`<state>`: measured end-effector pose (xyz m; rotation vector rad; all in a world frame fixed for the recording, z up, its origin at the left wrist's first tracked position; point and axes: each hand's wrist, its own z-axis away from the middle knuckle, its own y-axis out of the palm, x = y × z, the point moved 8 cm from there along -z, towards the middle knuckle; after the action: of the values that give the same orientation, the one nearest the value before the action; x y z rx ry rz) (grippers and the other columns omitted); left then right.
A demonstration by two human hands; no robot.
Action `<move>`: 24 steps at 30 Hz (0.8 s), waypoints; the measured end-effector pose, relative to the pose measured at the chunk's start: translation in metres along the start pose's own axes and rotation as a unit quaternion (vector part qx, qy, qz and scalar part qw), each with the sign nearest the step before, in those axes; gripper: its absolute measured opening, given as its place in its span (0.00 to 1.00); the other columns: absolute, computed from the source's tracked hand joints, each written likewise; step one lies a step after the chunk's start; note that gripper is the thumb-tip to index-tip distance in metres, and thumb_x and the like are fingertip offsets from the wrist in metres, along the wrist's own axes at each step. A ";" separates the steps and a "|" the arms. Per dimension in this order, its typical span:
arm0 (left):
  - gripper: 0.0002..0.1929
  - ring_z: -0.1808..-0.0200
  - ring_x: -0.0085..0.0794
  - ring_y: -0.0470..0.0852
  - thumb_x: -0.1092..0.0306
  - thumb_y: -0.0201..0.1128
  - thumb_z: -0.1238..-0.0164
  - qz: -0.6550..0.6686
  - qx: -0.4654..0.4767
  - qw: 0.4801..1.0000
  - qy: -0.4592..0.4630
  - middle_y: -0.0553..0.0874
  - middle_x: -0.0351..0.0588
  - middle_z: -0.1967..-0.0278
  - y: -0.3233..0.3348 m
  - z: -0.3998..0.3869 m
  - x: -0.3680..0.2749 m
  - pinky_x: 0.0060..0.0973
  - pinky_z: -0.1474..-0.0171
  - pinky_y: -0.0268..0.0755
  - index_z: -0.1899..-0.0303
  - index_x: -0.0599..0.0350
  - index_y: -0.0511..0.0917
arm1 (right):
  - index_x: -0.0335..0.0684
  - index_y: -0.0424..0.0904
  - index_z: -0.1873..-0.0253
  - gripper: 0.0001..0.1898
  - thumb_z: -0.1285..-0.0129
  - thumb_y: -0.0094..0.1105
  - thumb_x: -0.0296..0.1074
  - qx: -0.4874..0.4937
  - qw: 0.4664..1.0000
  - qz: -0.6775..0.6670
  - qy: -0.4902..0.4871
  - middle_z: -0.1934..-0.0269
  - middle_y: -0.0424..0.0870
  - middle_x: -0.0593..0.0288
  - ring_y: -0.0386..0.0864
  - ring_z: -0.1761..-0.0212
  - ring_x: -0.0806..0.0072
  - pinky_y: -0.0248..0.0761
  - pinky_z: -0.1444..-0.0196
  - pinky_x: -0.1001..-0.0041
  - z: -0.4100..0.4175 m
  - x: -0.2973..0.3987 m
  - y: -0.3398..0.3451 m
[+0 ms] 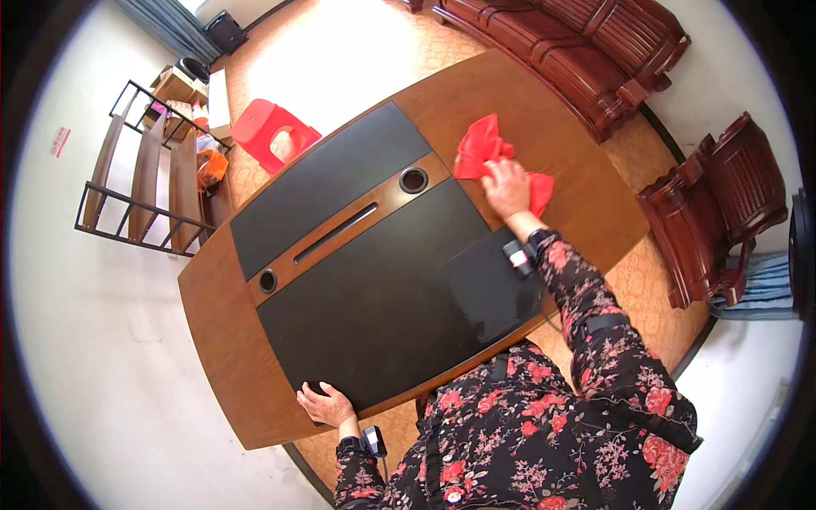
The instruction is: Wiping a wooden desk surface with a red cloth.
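Spread under my right hand [510, 190] is a crumpled red cloth [479, 148], pressed onto the brown wooden part of the conference table [570, 172]. My fingers lie over the cloth's middle, and its ends stick out on both sides. My left hand [326, 404] rests with fingers apart at the table's near left edge, partly on a black inset panel [370, 325]. It holds nothing. A darker, glossy patch [497, 287] that looks damp covers the panel near my right forearm. Both wrists carry a strapped-on small device.
Two round grommets [414, 181] and a long slot [336, 233] break the table's centre strip. A red plastic stool [271, 134] stands beyond the far edge. At the left is a metal-framed shelf rack [150, 178]. A carved wooden sofa [548, 51] and armchair [714, 210] flank the right.
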<state>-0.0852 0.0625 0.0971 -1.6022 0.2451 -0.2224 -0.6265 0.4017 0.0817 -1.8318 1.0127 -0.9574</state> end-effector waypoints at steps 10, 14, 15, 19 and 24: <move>0.25 0.28 0.44 0.63 0.50 0.50 0.27 -0.019 0.017 1.000 -0.010 0.68 0.52 0.31 -0.002 -0.010 0.012 0.48 0.31 0.56 0.34 0.50 0.68 | 0.51 0.81 0.51 0.17 0.46 0.63 0.46 0.201 0.822 -0.303 -0.438 0.43 0.76 0.60 0.70 0.37 0.62 0.64 0.38 0.56 0.114 0.258 0.004; 0.25 0.29 0.45 0.65 0.50 0.50 0.27 -0.015 0.002 1.000 0.002 0.69 0.53 0.32 -0.002 -0.012 0.024 0.47 0.32 0.58 0.35 0.50 0.69 | 0.51 0.82 0.57 0.14 0.49 0.65 0.44 0.171 0.840 -0.298 -0.420 0.50 0.80 0.63 0.76 0.44 0.63 0.71 0.46 0.60 0.055 0.184 -0.007; 0.25 0.29 0.45 0.65 0.50 0.50 0.27 -0.010 0.004 1.000 0.007 0.69 0.53 0.32 -0.001 -0.012 0.021 0.47 0.32 0.58 0.35 0.50 0.69 | 0.51 0.81 0.61 0.11 0.51 0.65 0.41 0.073 0.873 -0.301 -0.376 0.55 0.82 0.64 0.80 0.50 0.63 0.74 0.51 0.60 0.031 0.146 -0.016; 0.25 0.30 0.46 0.66 0.51 0.49 0.27 -0.015 -0.003 1.000 0.010 0.70 0.54 0.33 -0.004 -0.012 0.015 0.48 0.32 0.59 0.35 0.51 0.69 | 0.49 0.84 0.54 0.14 0.46 0.58 0.39 0.035 0.986 -0.059 -0.151 0.51 0.84 0.56 0.81 0.50 0.58 0.75 0.49 0.58 -0.023 -0.011 -0.020; 0.25 0.30 0.48 0.66 0.50 0.49 0.26 -0.011 -0.001 1.000 0.023 0.69 0.56 0.33 0.003 -0.011 0.006 0.47 0.32 0.59 0.35 0.52 0.68 | 0.53 0.79 0.41 0.20 0.36 0.58 0.49 0.026 0.995 0.080 0.060 0.42 0.78 0.58 0.73 0.39 0.58 0.67 0.39 0.58 0.005 -0.174 -0.062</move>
<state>-0.0824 0.0498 0.0943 -1.6028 0.2645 -0.2761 -0.6727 0.5799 0.0963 -1.6389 1.1783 -0.9946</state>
